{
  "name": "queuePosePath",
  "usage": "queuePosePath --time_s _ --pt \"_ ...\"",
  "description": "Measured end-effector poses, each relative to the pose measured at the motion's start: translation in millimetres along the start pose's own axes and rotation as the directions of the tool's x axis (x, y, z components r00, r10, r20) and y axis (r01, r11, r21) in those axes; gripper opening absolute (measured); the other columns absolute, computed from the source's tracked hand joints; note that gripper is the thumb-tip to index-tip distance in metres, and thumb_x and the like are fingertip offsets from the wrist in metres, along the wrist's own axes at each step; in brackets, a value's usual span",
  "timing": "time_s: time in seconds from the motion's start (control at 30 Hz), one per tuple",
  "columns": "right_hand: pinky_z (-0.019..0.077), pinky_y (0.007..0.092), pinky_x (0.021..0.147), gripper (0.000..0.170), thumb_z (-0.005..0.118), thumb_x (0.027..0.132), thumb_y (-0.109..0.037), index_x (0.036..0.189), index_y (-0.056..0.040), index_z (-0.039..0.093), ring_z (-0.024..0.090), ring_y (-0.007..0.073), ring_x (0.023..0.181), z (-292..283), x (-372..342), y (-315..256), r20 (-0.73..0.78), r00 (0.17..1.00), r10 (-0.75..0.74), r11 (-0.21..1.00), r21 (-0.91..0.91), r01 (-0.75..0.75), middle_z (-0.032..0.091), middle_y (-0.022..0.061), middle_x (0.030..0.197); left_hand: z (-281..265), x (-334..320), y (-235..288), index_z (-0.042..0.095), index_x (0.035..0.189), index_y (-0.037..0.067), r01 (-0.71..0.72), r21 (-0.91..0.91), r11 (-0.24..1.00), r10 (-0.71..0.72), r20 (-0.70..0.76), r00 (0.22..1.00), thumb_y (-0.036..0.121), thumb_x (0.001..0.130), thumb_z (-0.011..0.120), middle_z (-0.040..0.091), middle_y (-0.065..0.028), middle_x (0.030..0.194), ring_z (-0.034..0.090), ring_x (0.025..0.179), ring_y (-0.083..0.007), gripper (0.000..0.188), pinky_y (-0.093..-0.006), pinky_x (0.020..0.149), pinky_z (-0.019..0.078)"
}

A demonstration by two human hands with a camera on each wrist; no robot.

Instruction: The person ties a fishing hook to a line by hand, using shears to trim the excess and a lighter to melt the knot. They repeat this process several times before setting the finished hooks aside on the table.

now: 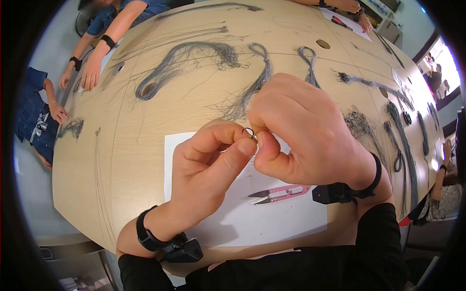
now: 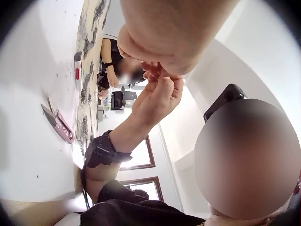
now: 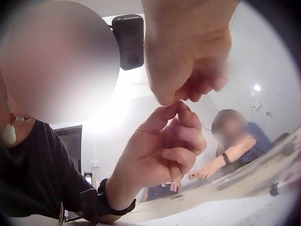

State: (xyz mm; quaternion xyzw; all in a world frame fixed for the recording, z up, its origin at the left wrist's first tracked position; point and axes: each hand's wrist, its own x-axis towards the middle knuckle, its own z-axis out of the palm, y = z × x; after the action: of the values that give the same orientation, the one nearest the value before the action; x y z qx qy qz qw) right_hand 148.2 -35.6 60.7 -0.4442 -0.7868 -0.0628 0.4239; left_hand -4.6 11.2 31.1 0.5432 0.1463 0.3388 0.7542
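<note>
Head view. Left grip (image 1: 208, 162): thumb and forefinger pinched on a small dark loop (image 1: 249, 132). Right grip (image 1: 301, 131): thumb against curled forefinger, pinching at the loop's right edge, tips touching or nearly touching the left ones. Loop upright between the two. Below the grips, a white sheet (image 1: 272, 225) on the table (image 1: 121, 165); pink snips (image 1: 286, 192) on the sheet, just under the right grip, blades to the left. Ahead of the grips, two grey hanks (image 1: 266, 72), each with an eye at its far end; the nearer ends pass behind the right grip. Ahead and left, a loose grey bundle (image 1: 167, 65). Well right of the grips, more dark bundles (image 1: 410, 150). Far ahead, red-handled pliers (image 1: 338, 21).

Left wrist view. Grips meet fingertip to fingertip, raised over the sheet; loop hidden. Snips low to one side; beyond them, a white object (image 2: 78, 70) with a red patch.

Right wrist view. Left thumb and forefinger together, right fingers curled just above; loop not made out. Another person's hands (image 3: 202, 173) beyond the grips, at the table.
</note>
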Motion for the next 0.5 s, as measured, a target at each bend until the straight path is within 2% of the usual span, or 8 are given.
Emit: queuePosePath --time_s 0.07,0.17,0.23,0.27,0.37,0.5 --pt "0.0359 0.0303 0.048 0.018 0.049 0.050 0.005 0.065 -0.0043 0.044 0.042 0.0262 0.055 -1 1 -1 -0.016 1.000 -0.009 1.000 0.009 0.009 0.044 0.0072 0.061 -1 0 0 0.052 0.083 -0.001 -0.019 0.014 1.000 0.019 0.005 1.000 0.002 0.077 0.051 0.050 -0.0008 0.080 0.044 0.071 -0.0056 0.006 -0.0177 0.063 0.0357" --pt "0.0373 0.0275 0.049 0.015 0.049 0.053 0.005 0.065 -0.0029 0.046 0.044 0.0226 0.055 -8 2 1 -0.025 1.000 0.012 0.997 -0.079 -0.014 0.046 0.0068 0.062 -2 -1 4 0.053 0.083 0.000 0.004 -0.031 1.000 -0.005 -0.022 1.000 0.002 0.078 0.051 0.051 0.0006 0.079 0.044 0.069 -0.0040 0.006 -0.0165 0.060 0.0350" --pt "0.0384 0.0247 0.051 0.011 0.049 0.058 0.005 0.067 -0.0009 0.048 0.046 0.0173 0.055 -15 3 2 0.012 0.986 0.164 0.983 0.080 -0.164 0.049 0.0063 0.063 1 0 5 0.053 0.083 0.001 -0.019 -0.022 1.000 0.018 -0.044 0.999 0.003 0.078 0.051 0.051 0.0014 0.078 0.043 0.069 -0.0031 0.006 -0.0159 0.059 0.0344" --pt "0.0386 0.0233 0.050 0.009 0.049 0.061 0.004 0.069 0.0005 0.050 0.046 0.0135 0.054 -16 4 0 0.064 0.979 0.192 0.970 0.142 -0.199 0.050 0.0057 0.063 2 0 5 0.053 0.083 0.001 -0.042 -0.012 0.999 0.041 -0.062 0.997 0.003 0.078 0.051 0.051 0.0022 0.077 0.043 0.068 -0.0023 0.006 -0.0153 0.058 0.0339" --pt "0.0383 0.0236 0.049 0.009 0.049 0.062 0.004 0.070 0.0001 0.051 0.046 0.0152 0.054 -11 4 -6 0.134 0.976 0.169 0.961 0.196 -0.194 0.050 0.0062 0.063 1 -1 3 0.052 0.084 0.001 -0.015 -0.043 0.999 0.012 -0.056 0.998 0.003 0.078 0.051 0.051 0.0022 0.076 0.043 0.067 -0.0020 0.006 -0.0149 0.057 0.0337" --pt "0.0382 0.0239 0.049 0.009 0.049 0.062 0.003 0.070 -0.0004 0.050 0.046 0.0164 0.053 -4 0 -2 0.084 0.987 0.140 0.965 0.211 -0.155 0.049 0.0067 0.061 -2 0 1 0.052 0.084 0.001 0.053 -0.038 0.998 -0.055 -0.053 0.997 0.003 0.078 0.051 0.052 0.0018 0.077 0.043 0.068 -0.0021 0.006 -0.0148 0.058 0.0345"
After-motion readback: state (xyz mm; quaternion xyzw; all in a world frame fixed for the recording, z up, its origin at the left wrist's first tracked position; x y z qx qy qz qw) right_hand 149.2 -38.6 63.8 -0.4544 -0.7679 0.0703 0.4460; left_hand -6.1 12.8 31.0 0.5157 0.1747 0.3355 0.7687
